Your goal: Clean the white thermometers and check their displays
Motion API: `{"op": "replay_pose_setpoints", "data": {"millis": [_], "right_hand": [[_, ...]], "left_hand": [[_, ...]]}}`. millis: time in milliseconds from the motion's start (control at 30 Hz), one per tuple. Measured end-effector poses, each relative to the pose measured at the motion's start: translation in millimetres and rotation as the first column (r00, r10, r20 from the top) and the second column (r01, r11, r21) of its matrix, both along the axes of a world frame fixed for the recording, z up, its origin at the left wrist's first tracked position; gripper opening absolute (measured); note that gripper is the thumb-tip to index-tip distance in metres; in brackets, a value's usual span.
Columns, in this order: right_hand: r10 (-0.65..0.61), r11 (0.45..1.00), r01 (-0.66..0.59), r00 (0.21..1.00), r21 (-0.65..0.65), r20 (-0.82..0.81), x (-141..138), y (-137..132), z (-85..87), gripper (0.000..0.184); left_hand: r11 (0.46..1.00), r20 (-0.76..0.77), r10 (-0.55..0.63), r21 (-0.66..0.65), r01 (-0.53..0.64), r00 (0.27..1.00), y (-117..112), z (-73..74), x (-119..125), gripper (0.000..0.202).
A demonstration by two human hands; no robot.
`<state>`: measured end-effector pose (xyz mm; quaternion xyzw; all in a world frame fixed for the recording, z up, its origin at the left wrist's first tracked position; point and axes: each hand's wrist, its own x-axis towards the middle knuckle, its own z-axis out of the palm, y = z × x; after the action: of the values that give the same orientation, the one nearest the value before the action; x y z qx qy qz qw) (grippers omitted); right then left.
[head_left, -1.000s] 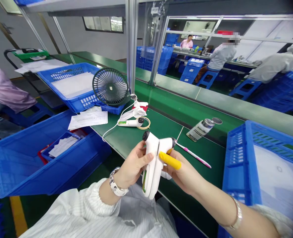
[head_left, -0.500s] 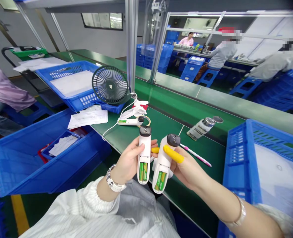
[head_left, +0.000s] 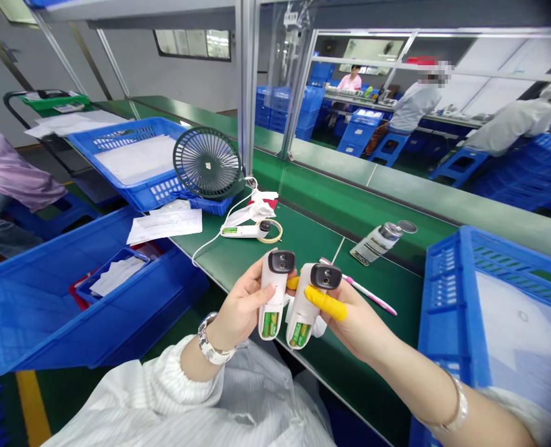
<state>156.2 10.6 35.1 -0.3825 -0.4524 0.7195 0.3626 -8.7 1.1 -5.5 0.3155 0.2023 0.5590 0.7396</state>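
My left hand (head_left: 240, 304) grips a white handheld device (head_left: 273, 295) upright, its dark sensor head up and green batteries showing in the open back. My right hand (head_left: 350, 320), with yellow finger cots on thumb and forefinger, holds a second white device (head_left: 309, 304) of the same kind beside it, batteries also exposed. The two devices stand side by side, almost touching, over the front edge of the green table (head_left: 303, 239). A third such device (head_left: 245, 231) lies flat on the table behind them, with a white cable.
A pink-and-white toothbrush (head_left: 371, 293) and a lying bottle (head_left: 377, 241) are behind my right hand. A dark desk fan (head_left: 207, 162), blue crates (head_left: 130, 158), a tape ring (head_left: 275, 231) and papers (head_left: 166, 223) sit left. A blue crate (head_left: 494, 323) stands right. People work beyond.
A second ago both devices were pressed together, backs hidden. I separated and turned them so the battery compartments face me, then lowered them slightly and brought them close.
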Motion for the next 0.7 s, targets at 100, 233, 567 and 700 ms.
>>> {"op": "replay_pose_setpoints", "data": {"millis": [100, 233, 567, 700], "right_hand": [[0.002, 0.999, -0.004, 1.000, 0.049, 0.030, 1, 1, -1.4, 0.035], [-0.008, 0.998, 0.007, 1.000, 0.069, 0.023, 0, 1, -1.7, 0.031], [-0.167, 0.986, 0.167, 0.986, 0.030, 0.021, -1, 4, -8.5, 0.039], [-0.160, 0.985, 0.162, 0.987, -0.066, 0.030, -1, 10, -10.5, 0.043]], "left_hand": [[1.000, 0.000, 0.003, -0.009, -0.003, 1.000, 0, -1.6, 1, 0.041], [0.999, -0.019, 0.018, -0.032, -0.018, 1.000, 0, -6.0, 1, 0.049], [0.755, -0.521, 0.538, 0.647, -0.104, 0.662, -11, -13.8, -8, 0.061], [0.429, -0.423, 0.696, 0.893, 0.138, 0.580, -3, -8.5, -13, 0.070]]}}
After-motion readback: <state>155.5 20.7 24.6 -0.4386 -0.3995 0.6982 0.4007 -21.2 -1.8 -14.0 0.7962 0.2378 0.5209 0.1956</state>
